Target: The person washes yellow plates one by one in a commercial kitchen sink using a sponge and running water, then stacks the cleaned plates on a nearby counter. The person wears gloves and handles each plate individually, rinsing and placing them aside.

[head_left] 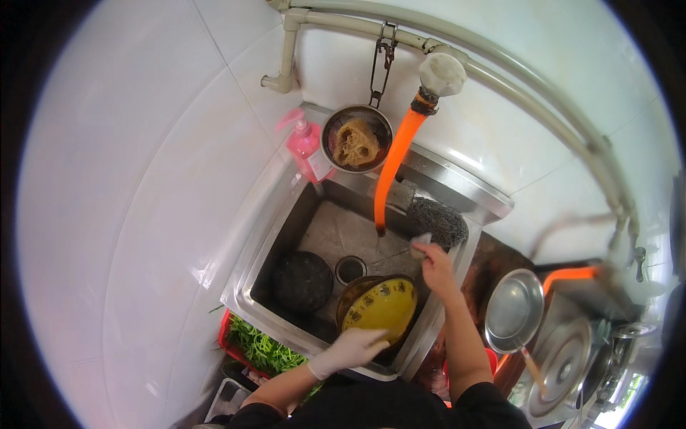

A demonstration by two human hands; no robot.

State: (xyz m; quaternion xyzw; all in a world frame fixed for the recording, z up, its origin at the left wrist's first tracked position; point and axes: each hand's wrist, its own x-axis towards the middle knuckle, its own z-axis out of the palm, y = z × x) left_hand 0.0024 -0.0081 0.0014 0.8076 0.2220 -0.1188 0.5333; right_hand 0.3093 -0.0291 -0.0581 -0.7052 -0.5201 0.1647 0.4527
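My left hand (357, 348), in a whitish glove, grips the near rim of a yellow plate (381, 309) with a dark patterned border. The plate tilts inside the steel sink (246, 275), over the edge of another brownish dish (348, 294). My right hand (436, 266) is bare and raised over the sink's right side. Its fingers close on a small pale, whitish thing (420, 245) whose kind I cannot make out. Just beyond it lies a grey wire scourer (437, 220). An orange hose (393, 164) hangs from the tap (441, 75) into the sink.
A dark round object (304, 281) lies in the sink, left of the drain (351, 269). Behind stand a pink pump bottle (309, 146) and a hanging pan with a loofah (357, 141). Greens (261, 343) fill a red basket at near left; a saucepan (514, 312) is at right.
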